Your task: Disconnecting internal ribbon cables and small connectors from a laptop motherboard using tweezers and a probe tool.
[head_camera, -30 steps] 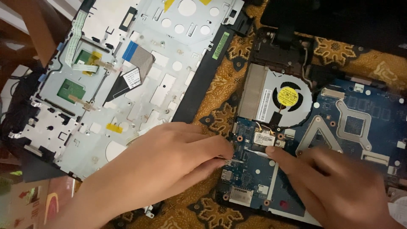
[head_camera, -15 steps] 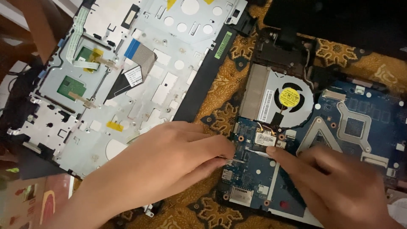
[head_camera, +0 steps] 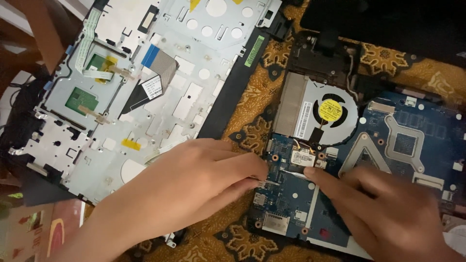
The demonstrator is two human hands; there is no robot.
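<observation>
The silver chassis [head_camera: 145, 92] lies left of the blue motherboard [head_camera: 369, 170] (fan [head_camera: 330, 110] attached). Left hand [head_camera: 194, 189] pinches the board's left edge; right hand [head_camera: 388, 213] presses a fingertip beside the small card [head_camera: 302, 157]. A slip could strain its thin wires.

My left hand [head_camera: 194, 187] and my right hand [head_camera: 388, 213] are both bare: no gloves, rings or watch. My left forearm is uncovered too, with no sleeve showing. Fingernails are short and plain.
</observation>
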